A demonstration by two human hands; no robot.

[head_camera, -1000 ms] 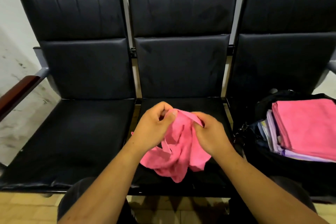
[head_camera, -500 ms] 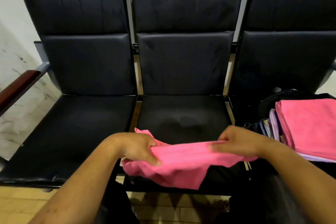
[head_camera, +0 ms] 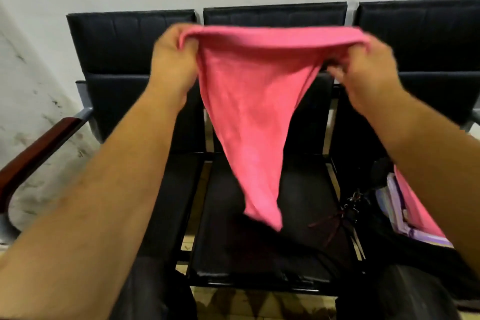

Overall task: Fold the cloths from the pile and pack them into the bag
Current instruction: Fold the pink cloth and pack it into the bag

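Above the middle seat: left hand, grip clamped on the top left corner of the cloth; cloth pink, stretched wide, hanging to a point just over the seat, blurred; right hand, grip pinching the top right corner, fingers smeared. Right of the seat: black bag, mostly hidden behind the forearm; folded cloths in it, partly covered.

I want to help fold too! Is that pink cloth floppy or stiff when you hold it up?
Probably very floppy: the pink cloth sags between the left hand and right hand and hangs to a limp point. Likely light too, since the hands carry it by its top edge alone.
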